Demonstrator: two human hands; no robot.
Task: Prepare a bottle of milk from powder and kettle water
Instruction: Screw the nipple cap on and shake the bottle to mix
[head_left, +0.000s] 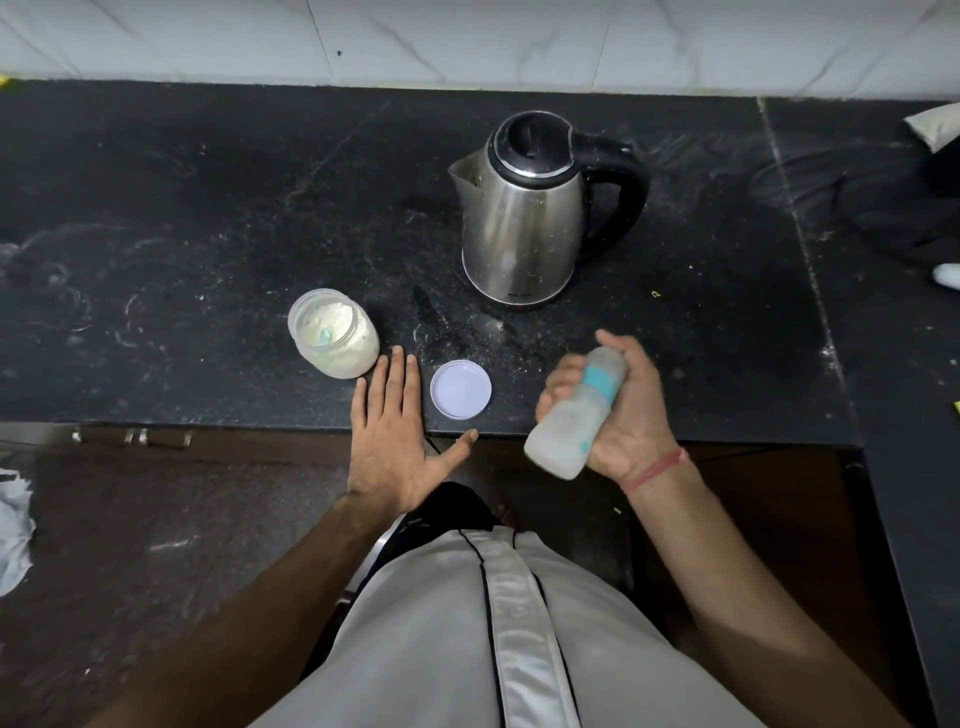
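right grip (618, 410): we hold the tilted feeding bottle (574, 415) | left grip (397, 441): flat, fingers spread on desk (208, 234) | lid (461, 389) between grips

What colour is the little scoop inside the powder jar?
Light blue-green; the scoop shows in the head view.

Nothing before you carries text you could read with confidence; the steel kettle (524, 218) has a small dark brand mark low on its body near the base, too blurred to spell out; the bottle (576, 410) you hold shows only blue patches, no legible markings.
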